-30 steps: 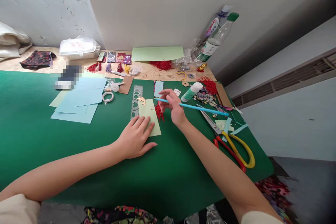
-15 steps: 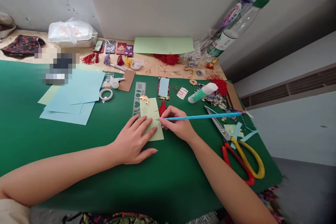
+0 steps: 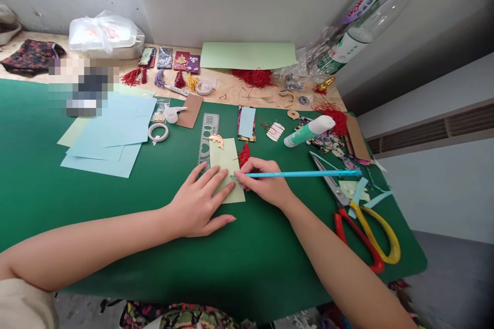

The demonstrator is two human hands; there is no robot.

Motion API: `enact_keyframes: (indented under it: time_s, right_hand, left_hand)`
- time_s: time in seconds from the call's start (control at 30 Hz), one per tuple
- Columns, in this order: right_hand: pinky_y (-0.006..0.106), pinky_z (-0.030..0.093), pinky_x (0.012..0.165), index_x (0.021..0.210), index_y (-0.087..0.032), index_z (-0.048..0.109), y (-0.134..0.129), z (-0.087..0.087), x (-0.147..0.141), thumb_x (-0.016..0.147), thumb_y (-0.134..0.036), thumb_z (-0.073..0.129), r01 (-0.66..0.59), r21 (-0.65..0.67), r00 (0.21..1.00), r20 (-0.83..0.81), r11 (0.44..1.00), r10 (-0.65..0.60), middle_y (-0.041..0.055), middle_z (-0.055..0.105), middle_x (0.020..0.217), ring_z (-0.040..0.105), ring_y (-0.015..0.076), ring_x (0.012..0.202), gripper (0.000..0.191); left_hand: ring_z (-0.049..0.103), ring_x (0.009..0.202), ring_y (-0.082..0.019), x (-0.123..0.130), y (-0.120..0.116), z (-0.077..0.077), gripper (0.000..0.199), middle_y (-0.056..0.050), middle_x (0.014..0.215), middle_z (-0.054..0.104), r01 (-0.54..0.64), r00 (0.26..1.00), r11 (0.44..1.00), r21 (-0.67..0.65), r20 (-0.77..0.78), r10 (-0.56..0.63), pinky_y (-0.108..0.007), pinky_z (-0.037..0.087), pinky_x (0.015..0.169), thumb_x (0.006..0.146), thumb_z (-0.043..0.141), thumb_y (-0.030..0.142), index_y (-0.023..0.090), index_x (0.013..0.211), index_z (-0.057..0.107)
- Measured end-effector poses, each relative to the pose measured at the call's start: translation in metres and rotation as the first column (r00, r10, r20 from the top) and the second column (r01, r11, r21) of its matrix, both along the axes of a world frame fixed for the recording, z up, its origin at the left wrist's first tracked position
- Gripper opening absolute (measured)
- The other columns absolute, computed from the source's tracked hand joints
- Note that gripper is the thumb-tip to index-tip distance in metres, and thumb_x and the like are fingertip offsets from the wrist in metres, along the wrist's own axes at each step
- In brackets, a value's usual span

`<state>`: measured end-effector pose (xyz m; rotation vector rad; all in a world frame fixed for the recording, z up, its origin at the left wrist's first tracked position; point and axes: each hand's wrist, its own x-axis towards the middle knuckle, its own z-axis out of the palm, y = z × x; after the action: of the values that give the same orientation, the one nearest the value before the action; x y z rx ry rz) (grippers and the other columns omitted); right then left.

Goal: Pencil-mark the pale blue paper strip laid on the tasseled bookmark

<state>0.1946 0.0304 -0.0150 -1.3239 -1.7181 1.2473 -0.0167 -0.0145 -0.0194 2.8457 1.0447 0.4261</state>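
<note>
My left hand (image 3: 203,200) lies flat with fingers spread, its fingertips on a pale green paper piece (image 3: 228,157). Pinched in my right hand (image 3: 264,181) is a blue pencil (image 3: 301,174); its tip is at the paper, close to the left fingers. A dolphin-shaped charm (image 3: 217,141) rests on the paper's top edge. Partly under the paper and my fingers lies a clear stencil ruler (image 3: 209,126). Just beyond my right hand is a floral bookmark-like piece (image 3: 247,122) with blue paper on it and a red tassel (image 3: 244,155) below.
Large scissors (image 3: 358,221) lie right of my right forearm, near paper scraps. A glue stick (image 3: 309,131) and a card wound with thread (image 3: 275,131) are farther back. Blue sheets (image 3: 111,133) and a tape roll (image 3: 158,133) lie left. Bottles (image 3: 366,25) lean at the back right.
The whole view has shifted slightly, with objects at the right appearing farther right. Both hands keep nearly the same place on the paper, the pencil still in my right hand.
</note>
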Motion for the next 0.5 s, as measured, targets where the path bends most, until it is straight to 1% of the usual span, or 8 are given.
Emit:
enact_keyframes:
  time_s: [0.13,0.3,0.33,0.43,0.5]
  right_hand:
    - [0.027,0.047,0.046,0.062,-0.021,0.055,0.0005,0.0013,0.0004,0.079,-0.036,0.070,-0.014,0.015,1.000,0.014,1.000,0.014,-0.0005,0.060,0.054,0.057,0.0140,0.047,0.027]
    - [0.025,0.041,0.044,0.058,-0.020,0.054,0.0004,0.0035,0.0015,0.076,-0.027,0.068,-0.073,0.098,0.996,0.056,0.992,0.068,0.0003,0.060,0.055,0.052,0.0125,0.049,0.024]
    - [0.025,0.042,0.044,0.058,-0.020,0.055,0.0004,0.0038,0.0016,0.076,-0.027,0.068,-0.067,0.087,0.997,0.050,0.994,0.063,0.0003,0.060,0.056,0.053,0.0126,0.049,0.024]
    - [0.026,0.046,0.043,0.059,-0.021,0.055,0.0007,0.0043,0.0015,0.076,-0.033,0.071,0.005,-0.002,1.000,-0.007,1.000,-0.005,-0.0006,0.060,0.054,0.056,0.0133,0.045,0.027]
    - [0.027,0.048,0.043,0.060,-0.021,0.055,0.0012,0.0041,0.0012,0.076,-0.036,0.073,0.023,-0.035,0.999,-0.030,0.999,-0.025,-0.0007,0.060,0.053,0.058,0.0141,0.044,0.028]
  left_hand:
    - [0.042,0.133,-0.036,-0.0001,0.0002,0.0002,0.063,-0.019,0.141,0.049,-0.001,1.000,1.000,-0.001,-0.015,0.001,-0.056,0.021,0.113,0.098,0.033,0.057,0.013,0.137,0.053]
    - [0.041,0.133,-0.036,-0.0005,0.0003,0.0021,0.063,-0.019,0.142,0.049,0.000,1.000,1.000,-0.003,-0.020,0.000,-0.055,0.021,0.113,0.097,0.035,0.057,0.013,0.139,0.051]
    - [0.041,0.133,-0.036,-0.0006,0.0002,0.0028,0.064,-0.019,0.142,0.048,0.001,1.000,1.000,-0.013,-0.027,-0.001,-0.056,0.021,0.113,0.096,0.036,0.058,0.013,0.139,0.051]
    - [0.039,0.134,-0.038,-0.0009,-0.0007,0.0045,0.064,-0.020,0.143,0.046,0.008,0.999,0.999,-0.041,-0.037,-0.009,-0.057,0.021,0.113,0.095,0.039,0.060,0.015,0.139,0.051]
    - [0.039,0.134,-0.039,-0.0011,-0.0014,0.0046,0.064,-0.021,0.144,0.045,0.013,0.999,0.999,-0.043,-0.030,-0.014,-0.057,0.021,0.112,0.094,0.040,0.060,0.016,0.139,0.052]
